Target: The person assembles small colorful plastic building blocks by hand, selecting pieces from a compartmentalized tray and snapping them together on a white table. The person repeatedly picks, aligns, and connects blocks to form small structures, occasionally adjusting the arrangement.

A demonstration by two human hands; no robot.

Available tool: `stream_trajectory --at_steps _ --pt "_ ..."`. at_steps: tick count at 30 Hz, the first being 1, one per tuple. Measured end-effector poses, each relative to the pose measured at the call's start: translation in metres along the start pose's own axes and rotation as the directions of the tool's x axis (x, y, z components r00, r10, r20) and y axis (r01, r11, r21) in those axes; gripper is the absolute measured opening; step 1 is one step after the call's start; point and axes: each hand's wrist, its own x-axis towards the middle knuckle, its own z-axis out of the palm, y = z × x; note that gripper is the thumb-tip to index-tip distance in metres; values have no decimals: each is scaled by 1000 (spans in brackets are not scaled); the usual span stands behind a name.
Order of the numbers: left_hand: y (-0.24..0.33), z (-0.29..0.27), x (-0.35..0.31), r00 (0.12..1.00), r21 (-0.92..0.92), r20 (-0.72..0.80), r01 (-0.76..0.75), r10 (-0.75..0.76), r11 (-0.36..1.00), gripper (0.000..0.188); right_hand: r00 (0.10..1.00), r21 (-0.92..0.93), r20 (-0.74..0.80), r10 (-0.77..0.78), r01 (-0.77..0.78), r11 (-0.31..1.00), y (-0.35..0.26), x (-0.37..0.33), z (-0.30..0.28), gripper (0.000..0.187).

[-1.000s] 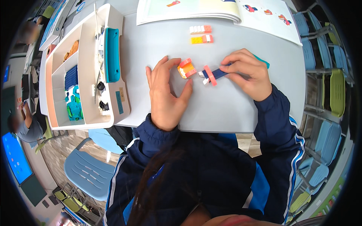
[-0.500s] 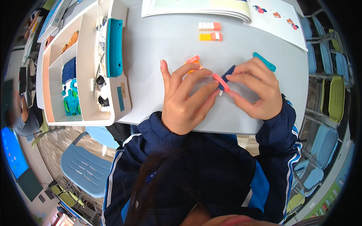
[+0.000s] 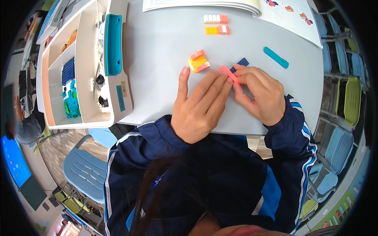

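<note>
My right hand [image 3: 260, 88] pinches a coral-pink toy-brick strip [image 3: 229, 74] between thumb and fingers. A dark navy brick [image 3: 241, 64] lies against the strip, partly hidden by my fingers; I cannot tell if they are joined. My left hand [image 3: 202, 104] has its fingertips closed on the strip's other side, with the little finger stuck out and the thumb hidden underneath. Just beyond the left fingers sits a small yellow, orange and pink brick build [image 3: 199, 61]. A teal rounded strip [image 3: 276, 57] lies to the right of my right hand.
Two short brick rows, one white and coral [image 3: 215, 19], one yellow and coral [image 3: 217, 30], lie farther back. Behind them is an open picture booklet [image 3: 289, 17]. A white compartment tray [image 3: 114, 116] with loose bricks and a teal handle stands at left.
The left fingers have straightened and shifted back toward me, leaving the yellow-orange build in full view. The strip has moved up slightly in the picture, with more of the navy brick behind my right fingers.
</note>
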Motion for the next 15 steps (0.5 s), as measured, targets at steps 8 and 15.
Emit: stream_trajectory --at_steps 8,15 --pt "2 -3 -1 999 -40 34 10 -9 999 50 993 201 -37 117 -107 974 11 7 -14 14" --pt "2 -4 -2 996 -114 40 81 -77 990 50 979 76 81 -189 183 980 32 12 -24 23"
